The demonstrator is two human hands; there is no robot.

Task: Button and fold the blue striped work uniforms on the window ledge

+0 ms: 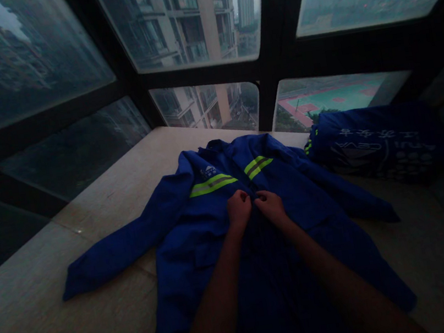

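Observation:
A blue work jacket (pixel 210 229) with yellow-green and grey reflective chest stripes lies spread on its back, collar away from me and sleeves out to both sides. Its front gapes at the neck. My left hand (pixel 239 208) pinches the left front edge at mid-chest, just below the stripe. Close beside it, my right hand (pixel 270 206) pinches the opposite front edge, with a small gap between the two hands. Dim light hides the fastening between my fingers. Over the lower part of the jacket lie my forearms.
A folded blue bundle (pixel 373 144) with white printing rests at the right, near the jacket's right sleeve. Beneath everything is a pale stone-like ledge (pixel 106 206). Dark-framed windows (pixel 200 75) close it off at the back and left, with buildings outside.

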